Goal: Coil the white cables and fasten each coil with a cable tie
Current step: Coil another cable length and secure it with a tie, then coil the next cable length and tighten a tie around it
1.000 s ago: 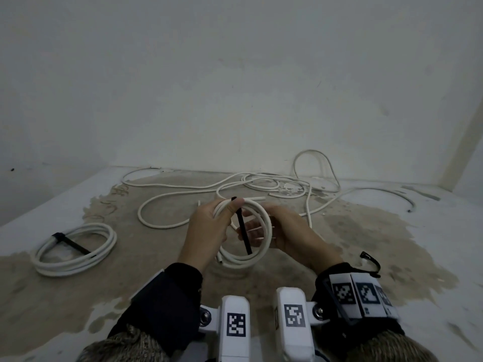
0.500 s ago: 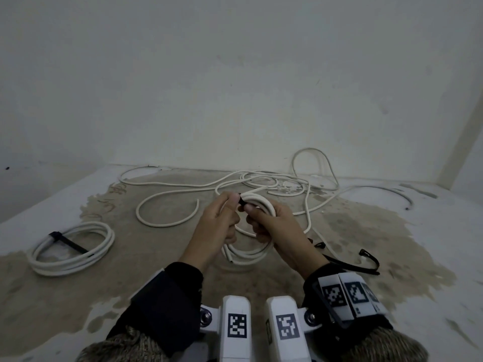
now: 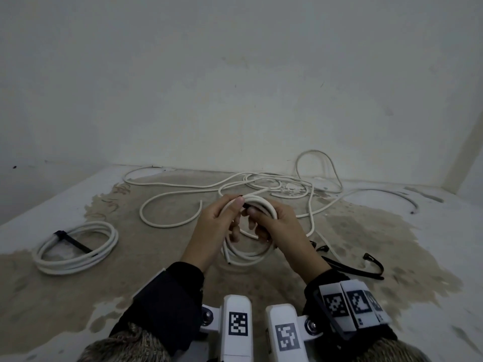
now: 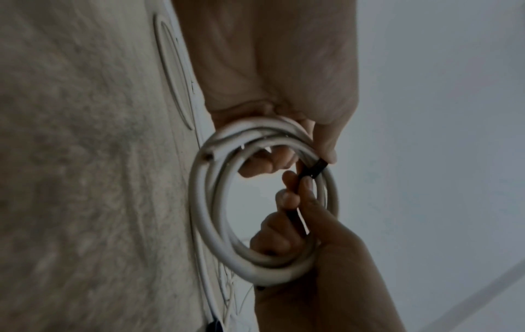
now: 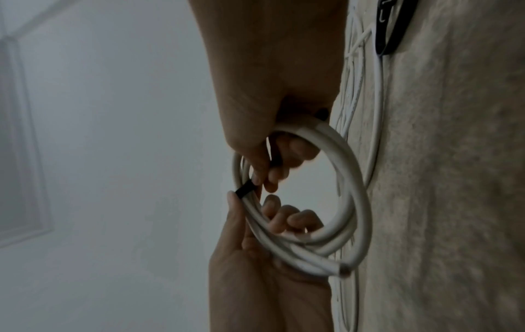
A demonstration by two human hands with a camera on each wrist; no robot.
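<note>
Your left hand [image 3: 218, 226] and right hand [image 3: 277, 226] hold 1 coil [image 3: 251, 253] of white cable up above the floor [image 3: 130, 283]. Your left thumb and fingers clasp its top strands. Your right fingers pinch the black cable tie [image 4: 314, 170] wrapped over those strands. A tied coil [image 3: 75, 246] lies far left, loose cables [image 3: 274, 186] behind, spare ties [image 3: 366, 267] right.
</note>
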